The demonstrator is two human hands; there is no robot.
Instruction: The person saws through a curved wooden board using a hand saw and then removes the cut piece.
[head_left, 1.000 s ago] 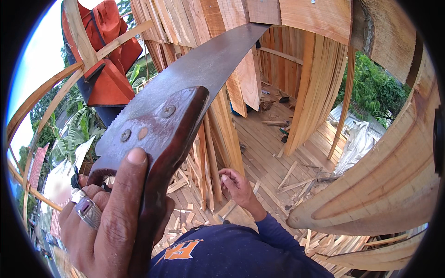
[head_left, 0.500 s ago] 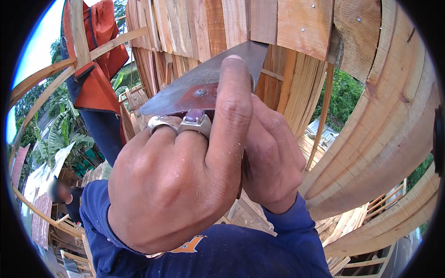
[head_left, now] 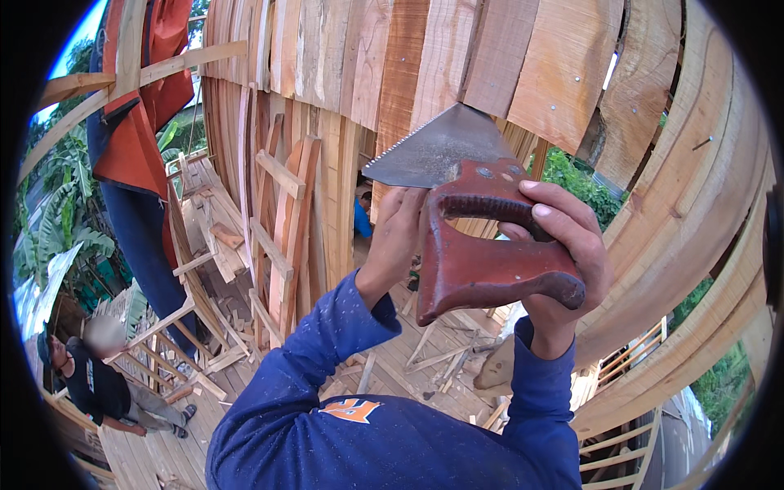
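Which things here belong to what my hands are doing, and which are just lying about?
Apparently in use:
right hand, gripping handsaw
left hand, beside blade
wall planks above

Lying about:
loose wood strips below
red and blue cloth, hanging at left

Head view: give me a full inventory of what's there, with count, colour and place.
Handsaw: one, grey blade, red-brown handle, centre
Wall boards: many, tan to reddish-brown, top
Curved planks: several, tan, right
Hanging cloth: orange and dark blue, upper left; count unclear
Timber offcuts: many, pale, on the brown plank floor
Foliage: green, left and right; uncountable
Other people: two; black shirt lower left, blue clothing beyond the wall
Sleeves: two, blue, lower centre
Hands: two, bare; right hand on the handle, left hand by the blade
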